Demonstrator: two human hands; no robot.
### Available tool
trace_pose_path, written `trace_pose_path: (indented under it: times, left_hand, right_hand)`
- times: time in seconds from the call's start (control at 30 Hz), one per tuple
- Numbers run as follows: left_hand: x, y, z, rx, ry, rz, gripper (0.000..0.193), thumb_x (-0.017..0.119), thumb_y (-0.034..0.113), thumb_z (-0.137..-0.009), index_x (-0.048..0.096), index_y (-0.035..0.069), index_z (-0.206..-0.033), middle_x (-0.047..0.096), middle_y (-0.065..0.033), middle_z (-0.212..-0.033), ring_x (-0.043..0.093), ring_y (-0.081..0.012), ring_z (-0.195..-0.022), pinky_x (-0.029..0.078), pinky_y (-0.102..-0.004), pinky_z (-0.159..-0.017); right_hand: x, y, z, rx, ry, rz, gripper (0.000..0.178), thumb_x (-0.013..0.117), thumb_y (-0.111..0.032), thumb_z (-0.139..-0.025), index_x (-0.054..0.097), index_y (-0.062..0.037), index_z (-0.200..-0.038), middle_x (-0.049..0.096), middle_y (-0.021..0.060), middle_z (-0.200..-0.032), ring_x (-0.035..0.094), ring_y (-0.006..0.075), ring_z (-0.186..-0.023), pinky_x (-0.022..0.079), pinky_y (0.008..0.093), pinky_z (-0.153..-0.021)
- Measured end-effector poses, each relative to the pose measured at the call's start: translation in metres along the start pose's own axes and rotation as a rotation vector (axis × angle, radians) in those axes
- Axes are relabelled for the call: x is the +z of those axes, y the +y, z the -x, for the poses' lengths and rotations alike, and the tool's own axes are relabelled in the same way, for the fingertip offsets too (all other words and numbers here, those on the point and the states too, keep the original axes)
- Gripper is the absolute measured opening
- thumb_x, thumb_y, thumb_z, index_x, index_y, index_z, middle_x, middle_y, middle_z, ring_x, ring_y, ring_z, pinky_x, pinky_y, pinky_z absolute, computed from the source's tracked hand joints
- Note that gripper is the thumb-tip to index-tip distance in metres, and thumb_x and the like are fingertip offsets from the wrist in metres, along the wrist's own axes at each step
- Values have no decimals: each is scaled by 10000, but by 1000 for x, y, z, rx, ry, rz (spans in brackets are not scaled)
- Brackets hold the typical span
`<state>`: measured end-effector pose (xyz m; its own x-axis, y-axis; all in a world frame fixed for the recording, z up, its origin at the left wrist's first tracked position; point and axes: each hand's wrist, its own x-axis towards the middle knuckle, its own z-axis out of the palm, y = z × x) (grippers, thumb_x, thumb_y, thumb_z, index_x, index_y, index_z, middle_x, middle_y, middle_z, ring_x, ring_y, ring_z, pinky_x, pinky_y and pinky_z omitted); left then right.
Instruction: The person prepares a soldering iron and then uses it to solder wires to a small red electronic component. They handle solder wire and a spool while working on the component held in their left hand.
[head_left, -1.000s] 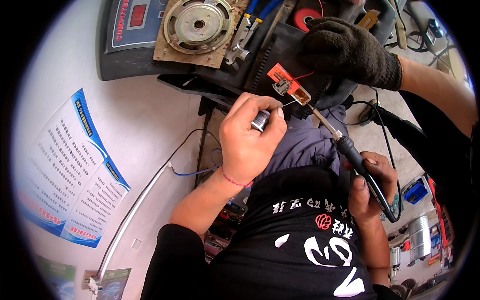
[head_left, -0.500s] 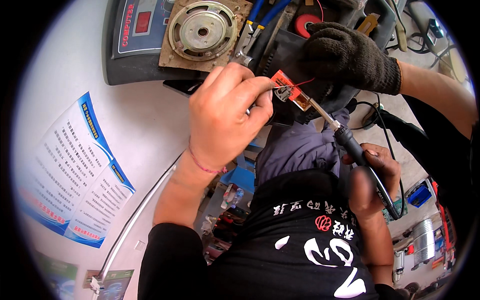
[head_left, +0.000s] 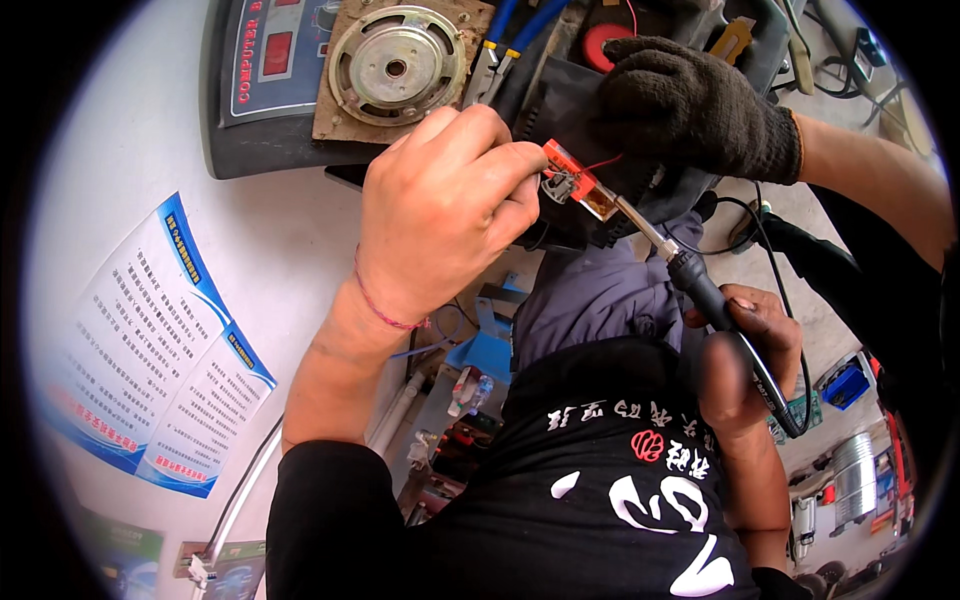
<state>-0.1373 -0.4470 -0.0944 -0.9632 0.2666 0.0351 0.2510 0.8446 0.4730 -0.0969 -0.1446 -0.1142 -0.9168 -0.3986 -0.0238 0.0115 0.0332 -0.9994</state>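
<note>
My left hand (head_left: 440, 210) is raised, its fingertips pinched on the left end of a small orange board (head_left: 575, 180) with thin red wires. My right hand (head_left: 745, 360) grips the black handle of a soldering iron (head_left: 700, 290). The iron's metal tip reaches up to the orange board's right end. Another person's dark knitted gloved hand (head_left: 690, 105) rests on the black housing (head_left: 560, 95) just behind the board.
A grey machine with a control panel (head_left: 280, 70) stands at the top. Beside it a round metal disc (head_left: 395, 68) lies on a brown board, next to blue-handled pliers (head_left: 500, 40). A blue-and-white poster (head_left: 150, 350) hangs at left. A blue box (head_left: 848, 382) and cables lie at right.
My left hand rose from below the orange board and closed on its left end. The soldering iron and the gloved hand stayed almost in place.
</note>
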Motion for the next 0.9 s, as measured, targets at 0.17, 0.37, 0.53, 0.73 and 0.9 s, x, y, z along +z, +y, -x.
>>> trace_pose_path:
  times: [0.17,0.37,0.53,0.73,0.9]
  left_hand:
    - [0,-2,-2,17,-15,-39,221,752,-33,-724,718,66,-919,613,-73,-809,586,-249,-735,475,-353,-637]
    - [-5,-2,-6,6,-46,-31,196,748,-21,-739,716,71,-910,616,-65,-806,588,-244,-742,478,-354,-638]
    - [-4,-5,-8,17,-47,-39,180,743,-19,-742,714,68,-898,617,-60,-797,588,-240,-740,475,-350,-637]
    - [-4,-3,-10,19,-46,-46,181,737,-26,-735,716,63,-891,621,-61,-797,589,-236,-737,473,-346,-633]
    - [-4,-2,-10,8,-53,-55,174,740,-22,-734,718,67,-882,621,-56,-793,588,-232,-736,476,-345,-635]
  right_hand:
    - [6,3,-3,-15,20,-28,371,686,-44,-928,485,40,-1229,597,262,-1115,674,251,-890,569,331,-782]
    - [12,6,-8,-48,20,-22,376,695,-38,-919,490,48,-1221,615,256,-1090,676,242,-864,569,326,-760]
    - [13,8,-7,-33,31,-22,364,688,-17,-911,493,48,-1211,618,258,-1089,674,235,-865,565,324,-760]
    - [15,9,-10,-24,34,-25,337,683,4,-903,511,45,-1190,627,250,-1081,672,230,-863,560,322,-768]
    - [19,11,-10,9,53,-46,327,695,-4,-901,523,42,-1176,634,242,-1075,672,229,-865,557,323,-772]
